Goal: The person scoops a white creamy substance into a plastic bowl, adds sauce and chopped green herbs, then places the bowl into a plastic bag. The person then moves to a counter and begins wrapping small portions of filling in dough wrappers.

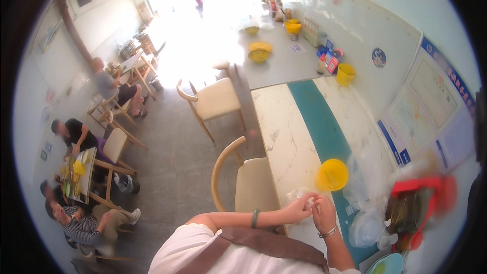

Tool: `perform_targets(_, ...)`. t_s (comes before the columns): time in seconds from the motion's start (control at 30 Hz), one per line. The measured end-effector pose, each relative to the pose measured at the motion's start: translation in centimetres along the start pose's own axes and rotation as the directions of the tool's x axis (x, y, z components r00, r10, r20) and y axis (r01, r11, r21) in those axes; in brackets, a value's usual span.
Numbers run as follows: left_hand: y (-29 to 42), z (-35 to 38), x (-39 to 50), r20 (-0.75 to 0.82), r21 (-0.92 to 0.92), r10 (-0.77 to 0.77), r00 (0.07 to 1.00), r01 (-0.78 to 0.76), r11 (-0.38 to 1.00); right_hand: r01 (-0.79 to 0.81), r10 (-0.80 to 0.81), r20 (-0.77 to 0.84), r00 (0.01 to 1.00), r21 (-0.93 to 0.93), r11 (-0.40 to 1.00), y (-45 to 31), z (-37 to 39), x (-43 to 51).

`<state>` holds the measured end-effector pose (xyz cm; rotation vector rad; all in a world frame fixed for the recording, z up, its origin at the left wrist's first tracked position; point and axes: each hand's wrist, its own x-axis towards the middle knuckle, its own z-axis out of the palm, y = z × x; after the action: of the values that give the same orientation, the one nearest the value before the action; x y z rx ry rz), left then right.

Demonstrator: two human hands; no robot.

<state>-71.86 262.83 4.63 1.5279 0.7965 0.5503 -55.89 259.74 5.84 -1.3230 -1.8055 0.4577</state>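
My left hand (pixel 300 208), with a green bangle on its wrist, meets my right hand (pixel 324 217), which wears a silvery bracelet, above the near end of the marble-patterned table (pixel 281 133). The fingertips of both hands come together; whether something small is between them cannot be made out. A crumpled clear plastic bag (pixel 295 195) lies just beyond the left hand. Close in front of the right hand stands a yellow plastic container (pixel 331 175), partly on a teal runner (pixel 323 121).
Clear plastic bags (pixel 366 224) and a red-trimmed container (pixel 407 209) stand to the right. Wooden chairs (pixel 255 182) line the table's left side. Yellow bowls (pixel 258 55) sit on the far grey tabletop. Several people sit at tables at the far left.
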Motion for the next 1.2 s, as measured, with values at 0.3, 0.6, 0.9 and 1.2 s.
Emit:
perform_targets(0.3,8.9,-12.3,-13.4,-0.042,0.223,0.315,0.948,-0.298,0.928,-0.228,0.102,0.276,0.956,0.478,0.848,-13.8,6.3,3.4)
perform_targets(0.6,6.9,-28.6,-30.2,-0.253,0.31,0.176,0.951,-0.093,0.946,-0.558,-0.093,0.749,0.656,0.565,0.608,-28.8,24.2,10.8)
perform_targets(0.9,-8.7,-50.6,-39.7,-0.621,0.241,0.113,0.776,0.052,0.969,-0.546,-0.211,0.912,0.351,0.383,0.746,-32.7,51.4,20.5)
perform_targets(1.2,-10.3,-77.1,-38.9,-0.704,0.197,0.015,0.71,0.175,0.965,-0.419,-0.215,0.96,0.177,0.272,0.866,-39.7,72.1,42.0)
